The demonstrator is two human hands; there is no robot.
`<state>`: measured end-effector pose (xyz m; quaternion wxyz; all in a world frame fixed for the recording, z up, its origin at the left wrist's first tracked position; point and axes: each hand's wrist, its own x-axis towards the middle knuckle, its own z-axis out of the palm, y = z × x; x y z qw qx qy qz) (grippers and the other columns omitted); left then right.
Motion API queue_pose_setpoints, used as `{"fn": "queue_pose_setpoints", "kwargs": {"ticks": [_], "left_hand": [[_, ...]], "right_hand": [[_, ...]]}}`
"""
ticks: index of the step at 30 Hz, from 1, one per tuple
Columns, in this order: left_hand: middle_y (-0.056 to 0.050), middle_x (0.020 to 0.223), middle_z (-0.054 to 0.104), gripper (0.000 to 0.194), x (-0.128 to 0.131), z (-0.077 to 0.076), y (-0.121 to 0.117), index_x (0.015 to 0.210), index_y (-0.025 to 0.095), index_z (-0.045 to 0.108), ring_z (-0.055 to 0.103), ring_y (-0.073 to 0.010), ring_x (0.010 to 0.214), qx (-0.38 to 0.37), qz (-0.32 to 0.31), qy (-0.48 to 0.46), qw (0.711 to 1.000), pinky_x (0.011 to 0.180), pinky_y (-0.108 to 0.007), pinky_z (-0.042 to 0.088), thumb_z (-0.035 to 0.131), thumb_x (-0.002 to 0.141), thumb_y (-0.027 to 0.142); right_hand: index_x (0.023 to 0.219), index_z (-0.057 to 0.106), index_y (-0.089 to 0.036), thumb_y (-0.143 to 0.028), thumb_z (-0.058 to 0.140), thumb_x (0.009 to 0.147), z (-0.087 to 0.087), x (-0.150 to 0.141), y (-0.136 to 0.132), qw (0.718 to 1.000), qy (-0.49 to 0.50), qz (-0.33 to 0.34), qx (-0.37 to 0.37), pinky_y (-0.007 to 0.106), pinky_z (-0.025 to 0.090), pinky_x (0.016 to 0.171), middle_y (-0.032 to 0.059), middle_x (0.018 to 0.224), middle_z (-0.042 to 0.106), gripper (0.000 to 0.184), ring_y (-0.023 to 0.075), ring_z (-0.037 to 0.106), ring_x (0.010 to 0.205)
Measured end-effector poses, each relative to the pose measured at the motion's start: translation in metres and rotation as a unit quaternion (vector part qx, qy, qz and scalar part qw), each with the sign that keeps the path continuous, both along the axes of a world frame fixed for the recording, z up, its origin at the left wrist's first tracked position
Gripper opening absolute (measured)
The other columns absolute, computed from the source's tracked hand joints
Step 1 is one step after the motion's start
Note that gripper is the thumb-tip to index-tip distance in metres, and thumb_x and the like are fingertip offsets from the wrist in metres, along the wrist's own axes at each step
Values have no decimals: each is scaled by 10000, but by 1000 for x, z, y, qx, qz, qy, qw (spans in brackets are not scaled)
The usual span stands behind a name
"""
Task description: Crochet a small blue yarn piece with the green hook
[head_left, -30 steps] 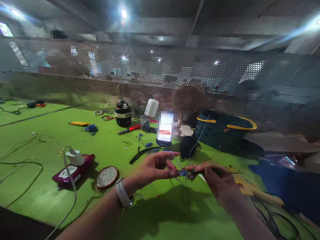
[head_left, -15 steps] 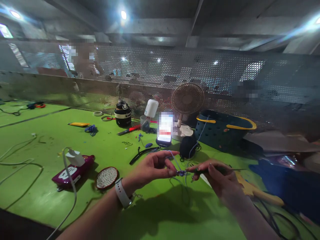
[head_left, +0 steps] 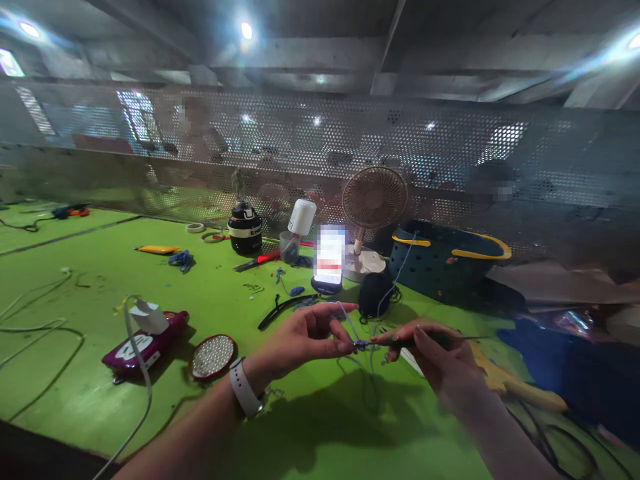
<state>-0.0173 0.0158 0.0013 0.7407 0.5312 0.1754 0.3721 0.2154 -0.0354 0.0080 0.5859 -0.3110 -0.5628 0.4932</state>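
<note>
Between thumb and fingers, my left hand [head_left: 315, 330] pinches a small purple crochet piece [head_left: 360, 345]. Lilac yarn [head_left: 349, 319] runs over its raised index finger down to the piece. My right hand [head_left: 440, 353] is closed around a crochet hook [head_left: 400, 342] with a dark green grip; its tip meets the stitches beside my left fingertips. Loose yarn hangs below the piece. Just behind my hands lies a dark ball of yarn [head_left: 375, 295], and a strand rises from near it to the basket.
A lit phone [head_left: 330, 257] stands on a holder before a fan [head_left: 375, 200]. A dark basket [head_left: 435, 267] with yellow handles is at right. A purple power bank [head_left: 145, 343] with a cable and a round studded mirror [head_left: 213, 357] lie left; a utility knife [head_left: 257, 259] lies farther back.
The hook tip has shifted slightly left, closer to my left fingertips at the crochet piece. My left hand keeps its pose. Behind the perforated screen, a person has moved right.
</note>
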Motion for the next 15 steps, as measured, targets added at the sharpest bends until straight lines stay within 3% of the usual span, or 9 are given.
{"fn": "queue_pose_setpoints", "kwargs": {"ticks": [15], "left_hand": [[-8,808,700,585,0,-4,2,1283,162,604,672,-106,767,46,-4,23,999,819,-287,517,794,734,96]], "right_hand": [[858,774,-250,-363,692,873,-5,6,2,996,-78,-24,24,296,578,620,58,875,806,141,177,710,668]]}}
